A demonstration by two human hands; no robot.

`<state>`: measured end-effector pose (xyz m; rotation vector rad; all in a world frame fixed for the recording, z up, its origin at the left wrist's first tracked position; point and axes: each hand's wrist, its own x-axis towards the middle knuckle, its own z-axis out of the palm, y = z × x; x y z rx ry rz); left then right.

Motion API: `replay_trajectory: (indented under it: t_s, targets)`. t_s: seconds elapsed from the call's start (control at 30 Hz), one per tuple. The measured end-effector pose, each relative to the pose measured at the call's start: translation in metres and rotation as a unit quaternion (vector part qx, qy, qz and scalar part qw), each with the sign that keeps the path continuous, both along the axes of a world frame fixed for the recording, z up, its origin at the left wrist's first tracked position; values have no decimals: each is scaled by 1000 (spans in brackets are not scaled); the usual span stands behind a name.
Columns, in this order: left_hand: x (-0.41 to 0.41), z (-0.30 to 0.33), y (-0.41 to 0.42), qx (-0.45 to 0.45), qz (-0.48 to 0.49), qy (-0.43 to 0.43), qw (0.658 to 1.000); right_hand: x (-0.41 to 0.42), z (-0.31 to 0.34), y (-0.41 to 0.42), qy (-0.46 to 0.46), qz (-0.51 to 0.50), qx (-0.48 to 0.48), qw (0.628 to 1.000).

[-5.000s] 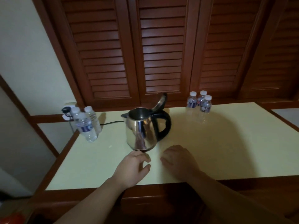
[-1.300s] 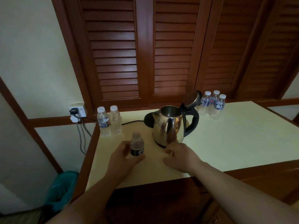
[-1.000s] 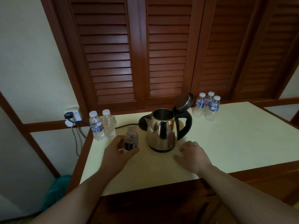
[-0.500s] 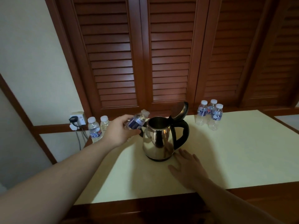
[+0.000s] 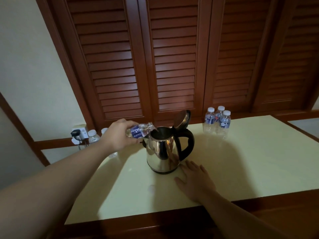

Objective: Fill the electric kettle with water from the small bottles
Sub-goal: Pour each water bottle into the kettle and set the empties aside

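Here my left hand [image 5: 119,136] grips a small bottle [image 5: 140,131] tipped almost level, its uncapped mouth just over the rim of the electric kettle [image 5: 163,150]; whether water is running I cannot tell for certain. My right hand [image 5: 195,181] lies flat and relaxed on the table [image 5: 250,161], fingers straight, just beside the kettle's base and holding nothing. The kettle stands upright near the middle of the table, its lid [image 5: 182,119] swung up and back above the black handle [image 5: 187,142]. A group of 3 capped bottles [image 5: 218,119] waits at the far edge to the right, and 2 more bottles [image 5: 95,136] stand at the far left near the wall socket [image 5: 78,133], partly hidden by my arm. To pour well, I judge that the mouth should sit over the opening and not the spout side, with the tilt raised gradually so the stream does not gulp and splash onto the steel wall. The flat hand could steady the base if the kettle shifts.
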<state>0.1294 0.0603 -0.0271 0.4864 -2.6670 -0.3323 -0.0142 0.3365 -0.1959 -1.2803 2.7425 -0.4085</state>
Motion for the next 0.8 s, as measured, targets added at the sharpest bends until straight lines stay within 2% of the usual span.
replay_trajectory:
  t_s: [0.33,0.8]
  targets:
    - [-5,29,-3,-62,-4,-40,997,-3,-7,-1,1,-7,-12,1000]
    - [-3,41,-2,-96,-3,-73,993,-3,-7,-2,-2,-11,-12,1000]
